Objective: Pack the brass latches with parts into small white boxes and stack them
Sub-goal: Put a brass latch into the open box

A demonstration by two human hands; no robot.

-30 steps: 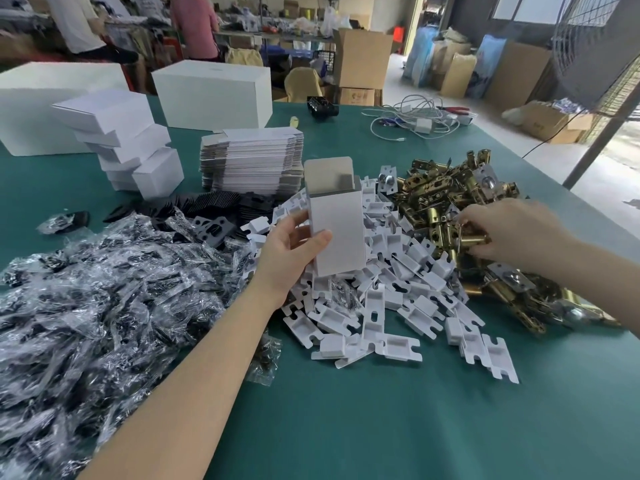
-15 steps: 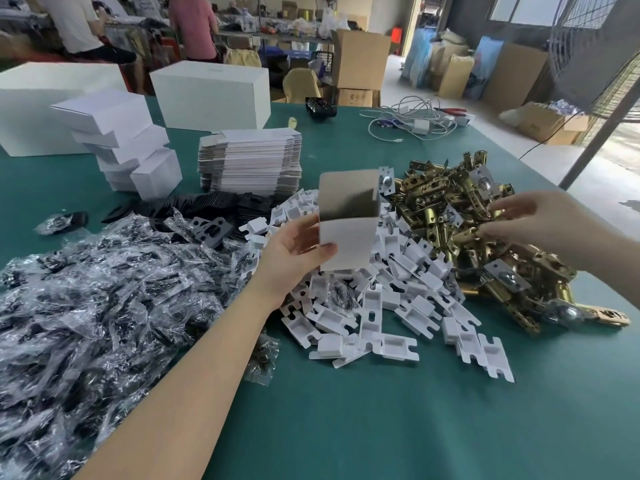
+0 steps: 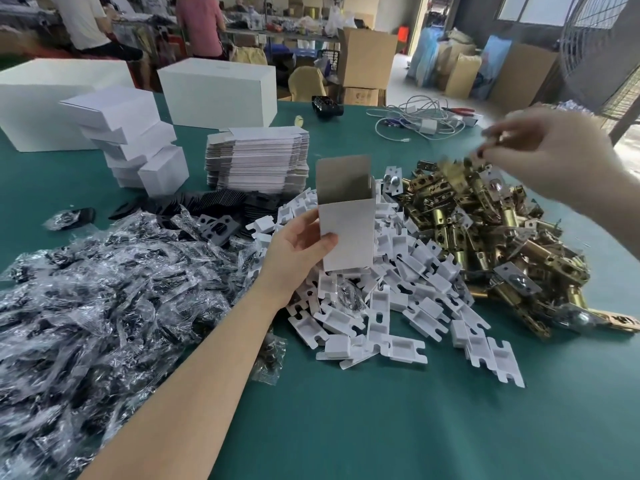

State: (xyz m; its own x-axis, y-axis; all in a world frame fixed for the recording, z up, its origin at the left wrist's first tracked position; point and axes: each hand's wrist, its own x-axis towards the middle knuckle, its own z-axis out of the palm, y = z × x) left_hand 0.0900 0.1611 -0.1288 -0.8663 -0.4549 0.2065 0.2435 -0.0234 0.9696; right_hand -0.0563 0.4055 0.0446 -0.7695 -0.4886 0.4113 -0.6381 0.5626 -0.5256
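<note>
My left hand [image 3: 294,251] grips a small white box [image 3: 349,230] upright over the middle of the table, its top flap open and the brown inside showing. My right hand [image 3: 554,154] is raised and blurred above the heap of brass latches [image 3: 485,244]; its fingertips pinch a brass latch [image 3: 453,173] that hangs just over the heap. White plastic inserts [image 3: 398,306] lie piled under the box. Clear bags of dark parts [image 3: 86,306] cover the left side. A stack of closed small white boxes [image 3: 131,140] stands at the back left.
Flat box blanks [image 3: 256,157] are stacked behind the box, with black plates [image 3: 221,202] in front of them. Two large white cartons [image 3: 218,91] [image 3: 45,98] stand at the far edge. Cables [image 3: 415,123] lie at the back right. Green table surface [image 3: 381,427] shows near me.
My right hand has lifted up and away from the brass heap with a latch pinched in its fingers. My left hand has kept the box upright, shifting it slightly right.
</note>
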